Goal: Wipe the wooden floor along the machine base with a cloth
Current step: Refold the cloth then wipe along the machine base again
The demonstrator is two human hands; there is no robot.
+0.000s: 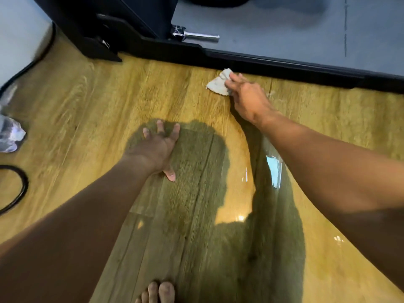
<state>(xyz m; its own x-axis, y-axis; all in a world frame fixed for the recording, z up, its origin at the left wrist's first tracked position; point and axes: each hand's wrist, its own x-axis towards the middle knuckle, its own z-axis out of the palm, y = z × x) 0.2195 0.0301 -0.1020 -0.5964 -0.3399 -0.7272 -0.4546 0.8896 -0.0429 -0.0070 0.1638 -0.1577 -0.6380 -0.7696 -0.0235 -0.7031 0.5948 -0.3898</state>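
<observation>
Right hand (244, 95) is gripping a small crumpled white cloth (217, 84) on the glossy yellow-brown wooden floor (153, 88), just beside the black machine base (262, 60). Left hand (158, 147) is resting flat on the floor, fingers spread wide.

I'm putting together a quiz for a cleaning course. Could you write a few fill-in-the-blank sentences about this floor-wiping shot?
1. The right hand holds a pale ____.
2. The left hand presses flat, fingers spread, on the wooden ____.
3. What the right hand holds lies close beside the machine's black ____.

Missing words: cloth; floor; base.
</observation>
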